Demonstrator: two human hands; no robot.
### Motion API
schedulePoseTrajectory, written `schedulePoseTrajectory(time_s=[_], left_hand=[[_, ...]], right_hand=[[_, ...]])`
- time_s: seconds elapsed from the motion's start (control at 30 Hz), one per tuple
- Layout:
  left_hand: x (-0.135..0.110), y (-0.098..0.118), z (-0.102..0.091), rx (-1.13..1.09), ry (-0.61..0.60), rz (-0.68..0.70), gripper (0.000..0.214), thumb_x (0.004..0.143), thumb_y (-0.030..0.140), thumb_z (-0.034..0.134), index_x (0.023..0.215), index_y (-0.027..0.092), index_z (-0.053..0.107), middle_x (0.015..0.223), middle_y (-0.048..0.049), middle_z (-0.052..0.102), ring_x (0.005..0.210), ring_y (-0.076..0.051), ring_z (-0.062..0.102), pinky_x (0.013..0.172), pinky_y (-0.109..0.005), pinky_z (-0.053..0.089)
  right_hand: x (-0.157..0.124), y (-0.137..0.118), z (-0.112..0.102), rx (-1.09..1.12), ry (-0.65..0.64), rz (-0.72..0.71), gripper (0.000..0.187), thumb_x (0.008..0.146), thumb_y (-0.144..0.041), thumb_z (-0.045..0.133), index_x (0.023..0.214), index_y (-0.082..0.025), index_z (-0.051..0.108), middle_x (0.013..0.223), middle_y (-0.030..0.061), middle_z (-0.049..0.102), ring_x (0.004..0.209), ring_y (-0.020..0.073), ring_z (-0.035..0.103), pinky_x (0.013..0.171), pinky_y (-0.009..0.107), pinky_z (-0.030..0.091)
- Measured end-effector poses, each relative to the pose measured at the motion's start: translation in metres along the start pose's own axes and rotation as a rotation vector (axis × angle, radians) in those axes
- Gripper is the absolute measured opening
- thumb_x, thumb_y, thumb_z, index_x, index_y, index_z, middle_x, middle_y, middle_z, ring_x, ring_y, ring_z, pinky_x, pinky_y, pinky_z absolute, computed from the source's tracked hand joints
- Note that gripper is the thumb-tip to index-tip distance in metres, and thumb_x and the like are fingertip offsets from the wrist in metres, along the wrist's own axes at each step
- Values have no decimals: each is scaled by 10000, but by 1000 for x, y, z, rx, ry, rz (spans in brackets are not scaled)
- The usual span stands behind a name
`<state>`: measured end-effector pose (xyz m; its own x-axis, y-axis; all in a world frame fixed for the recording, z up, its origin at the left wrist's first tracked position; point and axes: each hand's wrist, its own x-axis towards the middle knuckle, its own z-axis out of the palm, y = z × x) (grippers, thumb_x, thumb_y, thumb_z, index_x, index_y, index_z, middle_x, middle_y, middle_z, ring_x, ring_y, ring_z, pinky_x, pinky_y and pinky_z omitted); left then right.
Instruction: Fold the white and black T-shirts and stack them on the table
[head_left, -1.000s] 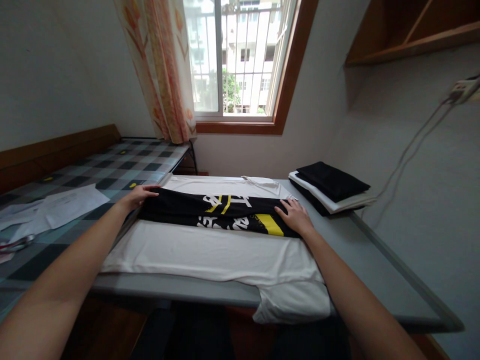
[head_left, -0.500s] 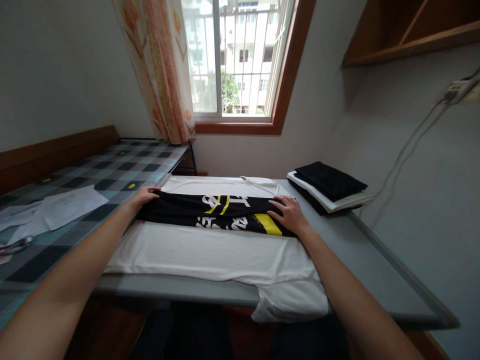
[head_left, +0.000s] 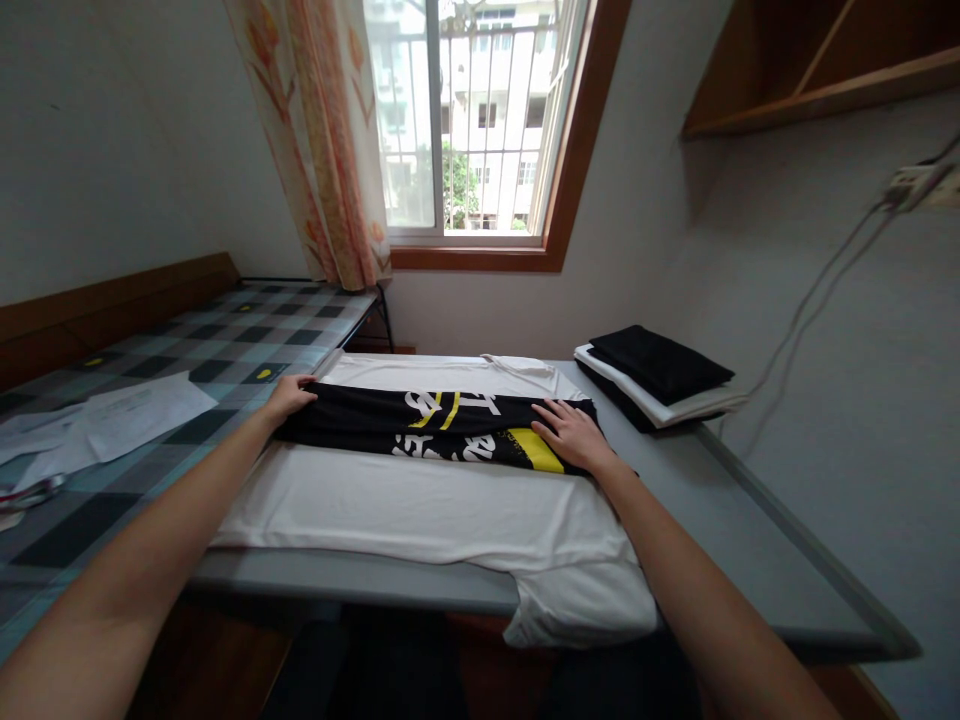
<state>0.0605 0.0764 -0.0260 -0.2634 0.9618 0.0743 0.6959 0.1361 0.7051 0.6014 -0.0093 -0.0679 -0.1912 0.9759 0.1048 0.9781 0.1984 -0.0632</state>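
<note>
A black T-shirt (head_left: pixel 360 418) with white lettering and yellow print, folded into a long strip, lies across a spread white T-shirt (head_left: pixel 405 500). At the strip's left end, my left hand (head_left: pixel 291 398) has its fingers closed on the far corner; the thumb is partly hidden. My right hand (head_left: pixel 574 434) rests flat over the right end, fingers spread on the cloth beside the yellow patch. One sleeve of the white T-shirt (head_left: pixel 581 600) hangs past the near table edge.
The grey table (head_left: pixel 750 540) carries a stack of folded black and white clothes (head_left: pixel 660 365) at its back right. Left of it is a bed with a checked cover (head_left: pixel 172 345) and loose papers (head_left: pixel 120 415). A wooden shelf (head_left: pixel 825 95) juts from the right wall.
My right hand has shifted slightly left and down on the black T-shirt, uncovering more of its far right corner. My left hand stays at the left end.
</note>
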Motion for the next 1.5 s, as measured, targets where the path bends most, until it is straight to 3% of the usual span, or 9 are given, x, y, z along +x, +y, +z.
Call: schedulePoseTrajectory(time_s=[0.13, 0.23, 0.37, 0.53, 0.73, 0.9, 1.07, 1.33, 1.5], left_hand=[[-17, 19, 12, 357, 159, 241, 375, 654, 281, 646, 1007, 172, 712, 1176, -139, 646, 1118, -345, 588, 918, -375, 469], [-39, 41, 42, 427, 22, 386, 384, 834, 365, 508, 1119, 180, 687, 1238, -132, 632, 1157, -322, 575, 964, -397, 439], [-72, 63, 91, 451, -99, 551, 458, 901, 498, 440, 1220, 243, 646, 1328, -90, 594, 1268, -268, 496, 1076, -404, 344], [-90, 64, 116, 558, -150, 532, 569, 926, 565, 366, 1437, 320, 420, 1525, -42, 380, 1429, -303, 256, 1127, -620, 133], [-72, 45, 96, 648, -199, 424, 683, 903, 675, 267, 1502, 348, 272, 1579, -26, 258, 1454, -323, 179, 1111, -663, 104], [-47, 16, 70, 709, -108, 298, 672, 940, 598, 220, 1493, 234, 329, 1561, -75, 303, 1446, -293, 213, 1144, -569, 156], [-22, -6, 40, 841, -28, 273, 550, 958, 466, 258, 1427, 241, 436, 1502, -86, 410, 1412, -344, 258, 1104, -637, 151], [14, -8, 7, 824, -62, 217, 476, 789, 399, 530, 1197, 172, 623, 1346, -164, 502, 1243, -339, 470, 991, -415, 403], [16, 6, 0, 641, -48, 215, 317, 662, 320, 615, 952, 198, 654, 1113, -99, 651, 1092, -298, 589, 901, -366, 465]], right_hand=[[4, -14, -9, -27, 30, 34, 608, 966, -595, 228, 1389, -256, 503, 1483, 70, 441, 1369, 276, 360, 1110, 490, 263], [17, -41, -18, -52, 72, 13, 634, 966, -594, 210, 1309, -209, 578, 1415, 117, 512, 1360, 305, 362, 1114, 516, 230], [41, -85, -23, 13, 56, -152, 671, 962, -610, 180, 1448, -216, 423, 1527, 106, 367, 1417, 288, 272, 1141, 485, 186], [56, -112, -8, 74, -94, -173, 711, 937, -662, 163, 1527, -276, 258, 1598, 55, 197, 1456, 297, 159, 1151, 488, 157], [46, -90, 0, 53, -101, -58, 731, 908, -712, 145, 1526, -332, 232, 1603, 46, 180, 1461, 273, 149, 1152, 470, 155], [29, -40, -4, -3, -101, 68, 736, 919, -697, 142, 1521, -293, 266, 1589, 88, 220, 1453, 281, 184, 1147, 502, 159], [17, -1, 2, -39, -25, 129, 666, 967, -601, 179, 1497, -235, 347, 1558, 115, 297, 1428, 292, 256, 1130, 469, 232], [16, 4, 7, -4, 102, 80, 583, 993, -510, 229, 1405, -198, 499, 1480, 115, 437, 1372, 291, 366, 1096, 444, 312], [16, 6, 9, 5, 125, 73, 560, 993, -501, 246, 1391, -213, 514, 1462, 108, 463, 1354, 287, 394, 1084, 447, 331]])
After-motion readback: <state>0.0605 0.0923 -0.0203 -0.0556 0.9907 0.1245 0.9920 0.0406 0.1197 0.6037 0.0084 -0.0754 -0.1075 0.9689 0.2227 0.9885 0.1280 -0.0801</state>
